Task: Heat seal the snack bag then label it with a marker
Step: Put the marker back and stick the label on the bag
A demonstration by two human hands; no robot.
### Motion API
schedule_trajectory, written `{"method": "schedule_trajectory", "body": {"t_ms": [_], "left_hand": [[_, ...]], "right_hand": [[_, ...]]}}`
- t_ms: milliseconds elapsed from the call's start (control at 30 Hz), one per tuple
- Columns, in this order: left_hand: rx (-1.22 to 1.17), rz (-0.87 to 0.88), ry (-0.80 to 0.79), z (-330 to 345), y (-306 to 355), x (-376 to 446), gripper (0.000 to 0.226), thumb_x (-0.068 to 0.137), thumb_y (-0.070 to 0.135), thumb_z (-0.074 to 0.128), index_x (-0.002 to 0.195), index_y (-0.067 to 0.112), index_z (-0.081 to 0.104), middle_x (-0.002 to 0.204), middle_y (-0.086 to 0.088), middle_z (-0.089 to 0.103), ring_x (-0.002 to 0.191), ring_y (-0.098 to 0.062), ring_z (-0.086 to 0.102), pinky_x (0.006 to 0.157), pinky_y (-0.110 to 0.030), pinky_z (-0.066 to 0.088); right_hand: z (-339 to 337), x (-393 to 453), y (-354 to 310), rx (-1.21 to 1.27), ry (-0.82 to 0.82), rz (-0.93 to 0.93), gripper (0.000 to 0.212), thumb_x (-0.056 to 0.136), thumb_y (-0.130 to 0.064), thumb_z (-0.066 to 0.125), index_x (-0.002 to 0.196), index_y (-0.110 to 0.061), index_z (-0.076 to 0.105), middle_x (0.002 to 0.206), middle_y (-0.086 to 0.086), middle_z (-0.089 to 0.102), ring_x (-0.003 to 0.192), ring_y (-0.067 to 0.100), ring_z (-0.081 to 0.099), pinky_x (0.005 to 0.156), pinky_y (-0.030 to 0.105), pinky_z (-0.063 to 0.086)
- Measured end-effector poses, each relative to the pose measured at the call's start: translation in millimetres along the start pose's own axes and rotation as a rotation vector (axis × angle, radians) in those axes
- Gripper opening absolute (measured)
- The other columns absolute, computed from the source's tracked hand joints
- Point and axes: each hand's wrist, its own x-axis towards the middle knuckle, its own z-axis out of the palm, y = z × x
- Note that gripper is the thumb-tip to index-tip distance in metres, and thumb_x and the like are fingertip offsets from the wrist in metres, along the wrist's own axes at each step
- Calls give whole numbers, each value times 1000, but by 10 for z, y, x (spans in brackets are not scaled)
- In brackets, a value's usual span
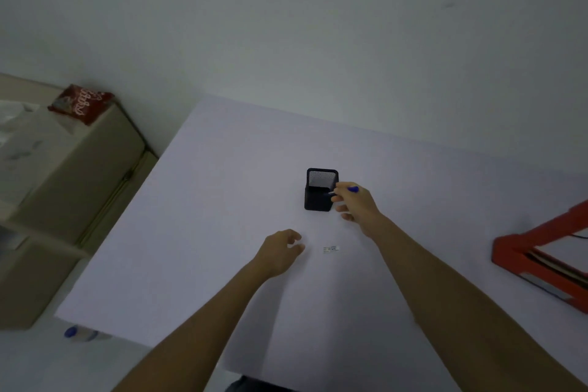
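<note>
Now my right hand (pixel 356 204) pinches the blue-capped marker (pixel 348 190) just beside the black mesh pen holder (pixel 320 190), my left hand (pixel 281 251) hovering loosely curled, holding nothing, over the table (pixel 222 200)

Red snack bag (pixel 82 103), black mesh holder (pixel 320 189)

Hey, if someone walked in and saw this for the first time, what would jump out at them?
First, the right hand at mid-table, pinching a blue-capped marker beside the black mesh pen holder. Next, the red heat sealer at the table's right edge. Last, the red snack bag off the table, on a box at far left.
</note>
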Motion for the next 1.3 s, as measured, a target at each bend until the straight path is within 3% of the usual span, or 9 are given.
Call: {"method": "schedule_trajectory", "body": {"t_ms": [100,267,333,500,633,800,1033,1133,1300], "left_hand": [[-24,-42,-23,36,12,156,38,96,29,51,130,11,52,133,-11,53,120,-23,51,95,-24,36],[-114,-158,-53,196,54,401,37,95,26,53,126,8,53,128,-13,56,116,-28,55,98,-33,43],[-175,-216,-49,294,43,481,37,93,27,55,125,9,54,126,-15,58,113,-31,57,98,-40,46],[-211,-285,-43,511,8,639,36,91,26,56,122,9,57,122,-16,60,110,-33,59,95,-43,48],[-178,-282,-48,605,88,689,22,92,22,51,109,10,60,113,-15,63,93,-25,59,79,-33,48],[-146,-267,-49,698,137,764,36,91,18,52,126,9,55,124,-13,60,111,-28,58,99,-40,47],[-115,-258,48,806,191,848,37,91,16,56,126,7,54,130,-11,56,117,-26,53,98,-31,42],[-128,-263,81,871,205,891,32,90,21,61,119,7,60,120,-10,62,111,-25,57,95,-32,45],[-60,-205,31,963,267,925,20,90,27,60,84,10,69,78,-3,62,73,-17,56,69,-27,46]], "right_hand": [[-86,52,10,23,12,-20,25,91,-21,56,116,-21,59,90,4,68,66,15,58,55,24,48],[-225,-126,469,-154,353,-190,38,88,-14,50,125,-21,52,69,1,62,61,18,57,63,32,49],[-228,-269,876,-452,198,-247,48,87,-10,48,134,-20,49,66,-4,53,63,16,53,65,33,50],[-186,-420,1487,-859,-93,-198,66,92,-18,44,151,-34,20,110,6,57,94,20,57,82,30,48],[-172,-397,1494,-925,-128,-164,69,94,-20,42,151,-39,10,113,7,55,98,23,57,83,32,47],[-186,-365,1530,-925,-137,-145,67,94,-21,42,152,-37,12,118,7,54,105,23,56,88,34,47],[-146,-376,1505,-990,-133,-174,68,95,-21,44,153,-32,11,120,8,54,102,25,58,83,36,51],[-162,-378,1495,-991,-141,-162,69,94,-20,44,153,-32,10,120,7,54,102,25,58,82,36,50],[-155,-390,1485,-1006,-132,-178,71,94,-19,47,153,-30,10,115,8,56,95,24,60,76,34,51]]}}
